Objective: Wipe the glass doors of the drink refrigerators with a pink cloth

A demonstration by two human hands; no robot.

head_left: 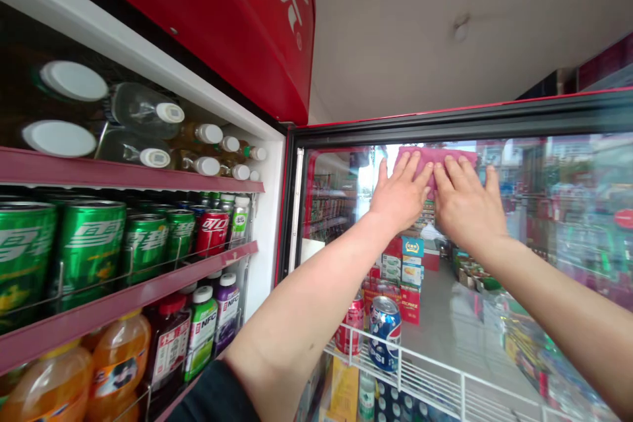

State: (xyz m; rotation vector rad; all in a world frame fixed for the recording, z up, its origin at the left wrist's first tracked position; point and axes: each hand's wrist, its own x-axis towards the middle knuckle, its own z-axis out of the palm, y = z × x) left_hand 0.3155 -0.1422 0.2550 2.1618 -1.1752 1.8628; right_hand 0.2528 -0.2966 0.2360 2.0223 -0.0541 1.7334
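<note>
A pink cloth [432, 153] lies flat against the upper part of the fridge's glass door [524, 211], just below the black frame. My left hand [401, 196] presses on the cloth's left part with its fingers spread. Beside it, my right hand [467, 201] rests on the right part, fingers also spread and flat. The fingers of both hands hide some of the cloth. Below them, a Pepsi can [384, 333] and a red can [352, 330] stand at a white wire rack [430, 376].
To the left is the red fridge [237, 26]. Its shelves hold bottles lying with white caps outward, green cans [93, 244], a red Coke can [212, 233] and orange drink bottles [121, 356]. Stacked boxes [410, 267] and shop goods show at the glass.
</note>
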